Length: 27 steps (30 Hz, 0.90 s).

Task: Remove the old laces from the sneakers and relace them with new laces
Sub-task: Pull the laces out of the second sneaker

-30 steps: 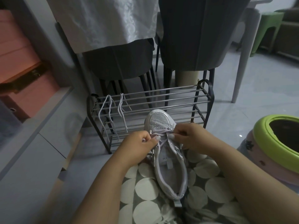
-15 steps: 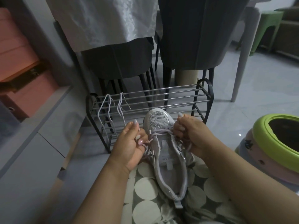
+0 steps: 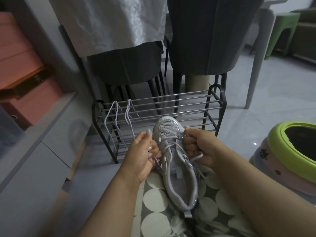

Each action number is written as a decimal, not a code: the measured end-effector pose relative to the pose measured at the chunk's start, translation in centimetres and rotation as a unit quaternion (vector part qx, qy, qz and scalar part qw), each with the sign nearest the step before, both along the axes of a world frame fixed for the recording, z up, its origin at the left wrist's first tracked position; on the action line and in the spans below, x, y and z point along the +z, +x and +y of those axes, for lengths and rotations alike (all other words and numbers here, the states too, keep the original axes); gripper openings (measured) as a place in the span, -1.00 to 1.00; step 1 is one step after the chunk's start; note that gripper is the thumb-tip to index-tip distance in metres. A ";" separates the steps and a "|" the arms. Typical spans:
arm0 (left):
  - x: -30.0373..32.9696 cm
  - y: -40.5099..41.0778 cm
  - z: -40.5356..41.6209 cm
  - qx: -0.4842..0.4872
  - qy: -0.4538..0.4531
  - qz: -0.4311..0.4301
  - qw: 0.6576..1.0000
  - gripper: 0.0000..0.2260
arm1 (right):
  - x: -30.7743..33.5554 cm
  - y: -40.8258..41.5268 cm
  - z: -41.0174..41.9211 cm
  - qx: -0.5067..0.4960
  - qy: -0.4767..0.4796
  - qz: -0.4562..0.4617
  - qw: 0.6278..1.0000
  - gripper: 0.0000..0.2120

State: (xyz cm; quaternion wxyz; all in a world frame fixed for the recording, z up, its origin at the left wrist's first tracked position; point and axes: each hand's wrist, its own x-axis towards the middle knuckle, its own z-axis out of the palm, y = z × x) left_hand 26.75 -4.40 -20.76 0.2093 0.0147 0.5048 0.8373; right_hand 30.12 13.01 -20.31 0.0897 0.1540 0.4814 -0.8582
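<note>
A grey-white sneaker (image 3: 177, 170) lies on my lap, toe pointing away, on a spotted cloth (image 3: 153, 199). A pale lace (image 3: 168, 139) runs across its lowest eyelets. My left hand (image 3: 143, 154) grips one end of this lace at the shoe's left side. My right hand (image 3: 200, 147) pinches the other end at the right side, a loop of it hanging under the fingers. Two loose white laces (image 3: 119, 120) hang over the left part of the rack.
A low black metal shoe rack (image 3: 213, 106) stands just beyond the shoe. Dark chairs (image 3: 205, 40) and a table leg (image 3: 254, 65) are behind it. A grey cabinet (image 3: 34, 151) runs along the left. A green-rimmed round tub (image 3: 280, 151) sits at the right.
Both hands have moved apart from the shoe's middle to its sides, drawing the lace ends outward. The sneaker has stayed on my lap.
</note>
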 end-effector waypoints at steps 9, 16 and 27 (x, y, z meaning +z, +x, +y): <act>2.9 -0.2 0.4 -0.038 -0.521 0.305 0.796 -0.90 | 1.7 0.7 0.2 0.018 0.535 0.105 0.838 -0.86; 3.8 -2.1 1.2 -0.126 -0.597 0.338 0.717 -0.84 | 2.0 0.6 0.1 0.024 0.529 0.149 0.835 -0.93; 11.7 -4.2 2.8 -0.037 -0.277 0.252 0.927 -0.77 | 5.0 -1.1 -0.6 0.125 0.527 0.181 0.821 -0.78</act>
